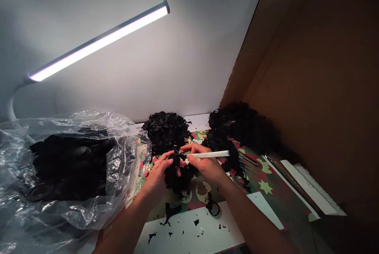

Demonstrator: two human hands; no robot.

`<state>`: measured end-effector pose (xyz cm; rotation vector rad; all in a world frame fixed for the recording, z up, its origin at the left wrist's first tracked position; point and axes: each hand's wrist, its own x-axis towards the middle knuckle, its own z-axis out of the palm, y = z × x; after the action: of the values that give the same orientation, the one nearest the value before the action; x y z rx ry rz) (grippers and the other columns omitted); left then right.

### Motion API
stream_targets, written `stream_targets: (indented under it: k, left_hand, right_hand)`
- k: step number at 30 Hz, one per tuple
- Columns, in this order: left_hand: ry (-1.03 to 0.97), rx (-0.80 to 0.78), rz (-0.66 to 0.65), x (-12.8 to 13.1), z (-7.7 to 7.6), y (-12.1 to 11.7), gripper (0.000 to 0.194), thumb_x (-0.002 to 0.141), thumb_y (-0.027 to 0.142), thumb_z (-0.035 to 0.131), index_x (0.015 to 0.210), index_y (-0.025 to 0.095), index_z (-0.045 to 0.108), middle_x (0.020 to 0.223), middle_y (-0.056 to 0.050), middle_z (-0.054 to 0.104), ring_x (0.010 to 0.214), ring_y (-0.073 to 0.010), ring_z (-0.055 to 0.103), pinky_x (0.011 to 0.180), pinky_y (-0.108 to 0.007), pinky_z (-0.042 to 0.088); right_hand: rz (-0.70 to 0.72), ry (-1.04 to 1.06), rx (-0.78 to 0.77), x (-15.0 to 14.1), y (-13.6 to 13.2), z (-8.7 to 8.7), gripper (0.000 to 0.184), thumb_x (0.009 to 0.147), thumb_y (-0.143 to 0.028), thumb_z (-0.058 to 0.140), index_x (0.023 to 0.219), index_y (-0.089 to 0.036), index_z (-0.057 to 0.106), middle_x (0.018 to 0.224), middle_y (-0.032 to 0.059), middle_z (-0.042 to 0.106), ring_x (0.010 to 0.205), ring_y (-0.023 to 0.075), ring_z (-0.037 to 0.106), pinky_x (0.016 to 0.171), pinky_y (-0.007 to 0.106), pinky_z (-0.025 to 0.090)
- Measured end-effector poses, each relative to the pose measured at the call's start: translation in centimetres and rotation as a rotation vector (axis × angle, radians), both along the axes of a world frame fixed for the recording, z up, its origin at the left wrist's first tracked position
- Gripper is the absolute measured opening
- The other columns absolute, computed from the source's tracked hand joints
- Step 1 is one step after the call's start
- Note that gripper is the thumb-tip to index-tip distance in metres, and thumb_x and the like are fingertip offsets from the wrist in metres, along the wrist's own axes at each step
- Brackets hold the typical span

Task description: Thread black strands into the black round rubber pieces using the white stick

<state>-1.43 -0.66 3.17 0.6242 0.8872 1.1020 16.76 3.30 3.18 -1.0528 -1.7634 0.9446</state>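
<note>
At the middle of the work surface my left hand (160, 169) pinches a small black piece (177, 160), its outline hard to make out against the dark scraps behind it. My right hand (207, 165) is closed around a slim tool with a white, wrapped-looking handle (210, 154). The handle points to the right, and its working tip is hidden at the fingers, close to the black piece. Just below both hands lies a heap of black scraps (179, 181). A dark ring-shaped scrap (213, 208) rests nearer to me.
A clear plastic bag (121, 167) full of black pieces (71, 167) lies at left. Black scrap piles stand behind (167, 129) and at right (245, 127). Tweezers-like metal tool (250, 159) lies right. A lit lamp (100, 43) hangs above; cardboard (310, 68) walls the right side.
</note>
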Motion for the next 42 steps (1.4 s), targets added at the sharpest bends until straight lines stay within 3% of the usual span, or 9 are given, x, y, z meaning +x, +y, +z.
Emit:
stream_targets:
  k: [5,8,10,14,18,21,26,36,42]
  left_hand:
    - [0.168,0.051,0.062,0.0,-1.0,0.5,0.039,0.078,0.044,0.070,0.105,0.017,0.064,0.060,0.002,0.065,0.056,-0.0143,0.056,0.056,-0.023,0.040]
    - [0.267,0.116,0.054,-0.4,-1.2,0.6,0.045,0.084,0.050,0.064,0.118,0.020,0.057,0.056,0.004,0.061,0.055,-0.0152,0.055,0.053,-0.023,0.037]
    - [0.333,0.163,0.026,-0.6,-1.1,0.5,0.041,0.086,0.053,0.061,0.114,0.023,0.056,0.055,0.004,0.059,0.052,-0.0149,0.052,0.051,-0.023,0.036]
    - [0.438,0.265,-0.046,-1.1,-0.9,0.4,0.034,0.086,0.053,0.063,0.100,0.023,0.060,0.070,0.002,0.063,0.060,-0.0158,0.055,0.056,-0.025,0.041]
    - [0.729,0.452,-0.061,-1.6,-0.9,0.5,0.038,0.067,0.032,0.084,0.096,0.023,0.063,0.095,-0.002,0.069,0.084,-0.0212,0.061,0.073,-0.028,0.044]
    - [0.850,0.534,-0.100,-1.9,-0.6,0.5,0.032,0.067,0.021,0.082,0.094,0.024,0.065,0.090,0.001,0.072,0.080,-0.0207,0.061,0.072,-0.027,0.043]
    - [0.782,0.570,-0.196,-2.3,0.3,0.5,0.029,0.081,0.016,0.063,0.104,0.028,0.075,0.076,-0.001,0.076,0.068,-0.0212,0.064,0.065,-0.028,0.043]
    - [0.913,0.594,0.048,-1.8,-0.5,0.3,0.014,0.085,0.024,0.063,0.090,0.025,0.077,0.079,0.000,0.076,0.070,-0.0197,0.065,0.068,-0.027,0.044]
    - [0.858,0.538,0.076,-1.8,-0.8,0.3,0.015,0.086,0.029,0.064,0.085,0.024,0.079,0.075,-0.001,0.076,0.069,-0.0197,0.064,0.065,-0.026,0.042]
  right_hand:
    - [-0.006,0.038,0.206,0.0,-0.5,0.2,0.016,0.098,-0.016,0.042,0.098,-0.022,0.057,0.130,0.0089,0.062,0.119,0.0223,0.059,0.099,0.040,0.046]
    - [0.104,-0.205,0.330,-0.3,-0.7,-0.2,0.034,0.099,-0.010,0.038,0.127,-0.023,0.053,0.134,0.0115,0.059,0.124,0.0239,0.055,0.099,0.042,0.042]
    - [0.143,-0.392,0.393,-0.6,-0.7,-0.8,0.038,0.098,-0.009,0.042,0.134,-0.021,0.049,0.127,0.0128,0.063,0.113,0.0253,0.060,0.093,0.042,0.041]
    - [0.145,-0.555,0.462,-1.1,-0.4,-1.8,0.017,0.101,-0.014,0.046,0.114,-0.016,0.057,0.092,0.0084,0.072,0.076,0.0205,0.061,0.081,0.038,0.039]
    - [0.172,-0.563,0.456,-1.2,-0.2,-2.3,0.009,0.099,-0.018,0.052,0.091,-0.020,0.055,0.075,0.0014,0.069,0.063,0.0176,0.054,0.076,0.033,0.039]
    - [0.206,-0.550,0.469,-1.0,0.0,-2.6,0.016,0.098,-0.012,0.049,0.085,-0.021,0.053,0.068,-0.0014,0.065,0.058,0.0169,0.050,0.074,0.032,0.041]
    - [0.276,-0.512,0.538,-0.8,0.6,-2.8,0.022,0.099,-0.007,0.042,0.089,-0.022,0.056,0.067,-0.0035,0.061,0.053,0.0153,0.049,0.074,0.031,0.042]
    - [0.258,-0.566,0.580,-1.4,0.4,-1.7,0.027,0.103,-0.016,0.037,0.086,-0.020,0.058,0.068,-0.0021,0.060,0.059,0.0148,0.049,0.077,0.032,0.036]
    - [0.349,-0.478,0.529,-1.3,0.3,-1.0,0.030,0.103,-0.018,0.038,0.081,-0.022,0.058,0.069,-0.0031,0.063,0.058,0.0140,0.049,0.074,0.032,0.034]
